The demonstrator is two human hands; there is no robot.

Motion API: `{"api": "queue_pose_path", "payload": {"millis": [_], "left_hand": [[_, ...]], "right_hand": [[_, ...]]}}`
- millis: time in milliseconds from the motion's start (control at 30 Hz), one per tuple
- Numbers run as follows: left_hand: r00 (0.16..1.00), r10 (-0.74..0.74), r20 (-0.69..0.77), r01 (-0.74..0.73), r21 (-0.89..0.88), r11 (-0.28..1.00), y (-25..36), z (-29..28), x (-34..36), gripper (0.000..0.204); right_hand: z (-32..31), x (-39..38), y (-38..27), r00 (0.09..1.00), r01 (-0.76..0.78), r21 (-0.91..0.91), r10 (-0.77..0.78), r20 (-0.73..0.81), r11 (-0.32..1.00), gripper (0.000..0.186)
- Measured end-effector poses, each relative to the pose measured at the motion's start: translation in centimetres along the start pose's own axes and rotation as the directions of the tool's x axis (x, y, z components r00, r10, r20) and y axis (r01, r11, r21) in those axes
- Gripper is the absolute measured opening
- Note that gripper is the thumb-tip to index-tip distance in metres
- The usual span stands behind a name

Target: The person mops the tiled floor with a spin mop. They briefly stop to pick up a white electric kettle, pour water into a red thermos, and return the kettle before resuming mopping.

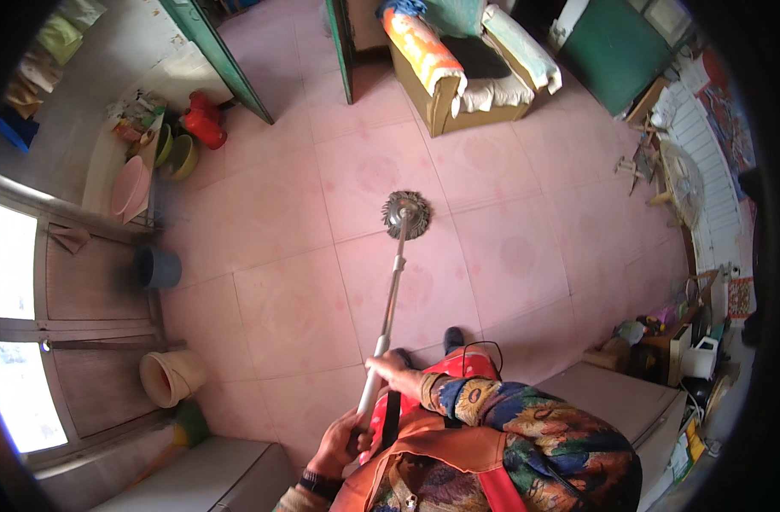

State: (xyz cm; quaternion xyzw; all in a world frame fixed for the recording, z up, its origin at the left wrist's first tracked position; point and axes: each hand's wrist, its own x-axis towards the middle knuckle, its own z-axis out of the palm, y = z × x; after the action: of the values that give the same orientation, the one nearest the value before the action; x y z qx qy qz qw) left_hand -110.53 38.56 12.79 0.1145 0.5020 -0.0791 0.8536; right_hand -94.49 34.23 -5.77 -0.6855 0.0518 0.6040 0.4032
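Note:
A round-headed mop [392,294] slants away from me, its grey stringy head [419,224] flat on the pink tiled floor [288,299]. Its pole is metal with a white grip section. My left hand [340,444] is closed around the lower end of the grip, close to my body. Higher on the same grip, my right hand [394,373] is closed too, with the forearm coming across from the right in a colourful flowered sleeve. Below the hands, my dark shoes show at the edge of my red clothing.
An armchair [484,115] with draped covers stands at the far side, beside a green door [224,64]. Along the left are a blue bucket [158,267], a cream bucket [170,380], a pink basin [130,189] and red jugs [204,124]. A fan [682,183] stands at the right.

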Motion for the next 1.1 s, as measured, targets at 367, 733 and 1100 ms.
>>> {"api": "queue_pose_path", "payload": {"millis": [367, 733, 1100], "left_hand": [[0.970, 0.165, 0.181, -0.193, 0.155, 0.969, 6.6, 10.6, 16.0, 0.015], [0.954, 0.215, -0.207, -0.249, -0.159, 0.955, 2.8, 6.7, 4.2, 0.050], [0.974, 0.210, 0.084, -0.204, -0.069, 0.976, 29.9, 21.1, 35.1, 0.029]], "right_hand": [[-15.7, 15.1, -10.4, 0.990, 0.060, 0.059, -0.052, -0.134, 0.996, 0.036], [-4.5, 7.2, -10.8, 0.977, 0.034, -0.191, 0.008, 0.213, 0.981, 0.039], [-14.9, 29.3, -35.5, 0.843, 0.342, -0.453, -0.481, -0.239, 0.823, 0.049]]}}
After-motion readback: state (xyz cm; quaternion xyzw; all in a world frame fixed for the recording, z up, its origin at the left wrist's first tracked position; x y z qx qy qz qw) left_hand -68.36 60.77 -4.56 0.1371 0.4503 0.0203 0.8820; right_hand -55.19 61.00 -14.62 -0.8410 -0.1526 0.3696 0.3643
